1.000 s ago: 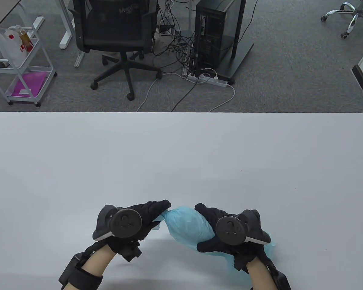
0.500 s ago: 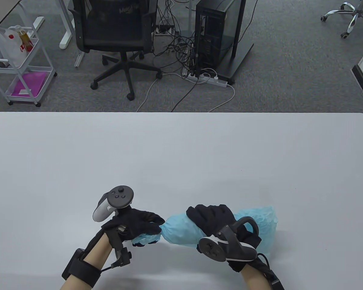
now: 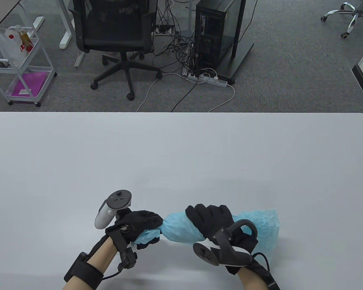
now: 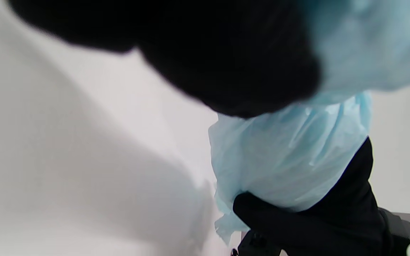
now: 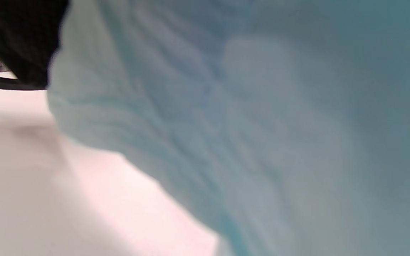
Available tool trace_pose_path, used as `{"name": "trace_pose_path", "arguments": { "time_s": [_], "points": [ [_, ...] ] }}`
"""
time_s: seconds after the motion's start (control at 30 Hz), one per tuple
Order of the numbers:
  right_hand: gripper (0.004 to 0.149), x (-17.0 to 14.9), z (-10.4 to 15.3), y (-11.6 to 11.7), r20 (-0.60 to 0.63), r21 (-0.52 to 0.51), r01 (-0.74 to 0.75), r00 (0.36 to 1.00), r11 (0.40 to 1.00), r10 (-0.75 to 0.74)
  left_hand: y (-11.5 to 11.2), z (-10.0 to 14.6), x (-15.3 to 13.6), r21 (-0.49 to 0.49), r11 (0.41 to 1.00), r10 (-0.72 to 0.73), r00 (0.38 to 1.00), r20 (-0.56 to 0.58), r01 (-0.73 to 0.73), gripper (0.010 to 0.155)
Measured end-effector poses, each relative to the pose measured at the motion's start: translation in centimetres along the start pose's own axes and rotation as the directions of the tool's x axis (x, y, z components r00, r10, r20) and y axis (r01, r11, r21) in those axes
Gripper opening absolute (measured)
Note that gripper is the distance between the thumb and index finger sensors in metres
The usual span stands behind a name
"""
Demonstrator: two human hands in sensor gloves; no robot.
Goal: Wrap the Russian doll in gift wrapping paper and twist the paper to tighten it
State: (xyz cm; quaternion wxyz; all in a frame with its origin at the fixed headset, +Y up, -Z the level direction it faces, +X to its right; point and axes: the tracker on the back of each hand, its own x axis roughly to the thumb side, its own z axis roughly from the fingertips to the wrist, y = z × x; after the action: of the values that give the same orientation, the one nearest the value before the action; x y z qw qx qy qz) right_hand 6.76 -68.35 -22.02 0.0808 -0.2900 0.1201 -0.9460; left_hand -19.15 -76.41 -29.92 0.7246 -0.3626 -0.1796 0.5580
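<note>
Russian doll isn't visible at all, so I'm judging it sits inside the light-blue gift wrapping paper (image 3: 181, 229), a fat bundle lying sideways near the front edge of the desk (image 3: 181, 157), about mid-width. My right hand (image 3: 213, 222) is draped over the middle of the bundle with fingers curled round it, which I read as pinning the doll so it can't roll while the other end gets worked. My left hand (image 3: 136, 225) has its fingers closed round the gathered left tail of the paper; the paper necks down tight right where it leaves the bundle, so that end looks twisted already. The left wrist view shows the crumpled tail (image 4: 290, 153) bunched between black glove fingers (image 4: 272, 217). The right wrist view is just blurry blue paper (image 5: 247, 128) up close, not much use.

The right end (image 3: 260, 226) flares open and loose past my right hand, so I'd guess that side needs its twist next. Thin paper, could tear if I crank it.
</note>
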Motion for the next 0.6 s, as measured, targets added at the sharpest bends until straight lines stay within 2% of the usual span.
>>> {"name": "trace_pose_path", "arguments": {
  "time_s": [0.1,0.17,0.2,0.27,0.37,0.4,0.43,0.53,0.57,0.6],
  "points": [
    [0.109,-0.7,-0.1,0.5,-0.02,0.019,0.057,0.998,0.998,-0.057,0.6,0.9,0.9,0.143,0.987,-0.078,0.997,0.025,0.074,0.058],
    [0.109,-1.3,-0.1,0.8,-0.038,0.029,0.099,0.995,0.995,-0.098,1.2,2.0,2.1,0.301,0.947,-0.134,0.988,0.072,0.107,0.064],
    [0.109,-1.6,-0.1,1.0,-0.046,0.035,0.114,0.993,0.993,-0.113,1.5,2.9,3.0,0.408,0.905,-0.183,0.977,0.112,0.123,0.066],
    [0.108,-1.9,-0.1,1.1,-0.054,0.049,0.121,0.992,0.992,-0.118,1.6,4.4,5.0,0.536,0.833,-0.281,0.939,0.198,0.136,0.065],
    [0.107,-2.0,-0.2,1.3,-0.055,0.067,0.111,0.993,0.992,-0.107,-0.7,6.7,9.0,0.683,0.679,-0.556,0.796,0.24,0.269,0.062],
    [0.107,-2.0,-0.3,1.3,-0.053,0.071,0.108,0.993,0.992,-0.105,-2.1,7.1,10.3,0.718,0.606,-0.66,0.72,0.213,0.343,0.062],
    [0.107,-2.0,-0.3,1.4,-0.054,0.073,0.108,0.993,0.991,-0.104,-3.1,7.2,11.0,0.727,0.565,-0.715,0.672,0.194,0.391,0.062],
    [0.107,-1.9,-0.3,1.3,-0.051,0.077,0.108,0.993,0.991,-0.104,-9.2,6.4,12.5,0.714,0.36,-0.903,0.418,0.103,0.601,0.068],
    [0.107,-1.9,-0.3,1.3,-0.054,0.072,0.105,0.993,0.992,-0.101,-10.4,6.1,12.5,0.71,0.314,-0.926,0.37,0.081,0.63,0.07],
    [0.107,-1.8,-0.3,1.2,-0.055,0.072,0.095,0.994,0.993,-0.091,-12.2,5.9,12.3,0.707,0.251,-0.957,0.281,0.076,0.662,0.071]
  ]
}}
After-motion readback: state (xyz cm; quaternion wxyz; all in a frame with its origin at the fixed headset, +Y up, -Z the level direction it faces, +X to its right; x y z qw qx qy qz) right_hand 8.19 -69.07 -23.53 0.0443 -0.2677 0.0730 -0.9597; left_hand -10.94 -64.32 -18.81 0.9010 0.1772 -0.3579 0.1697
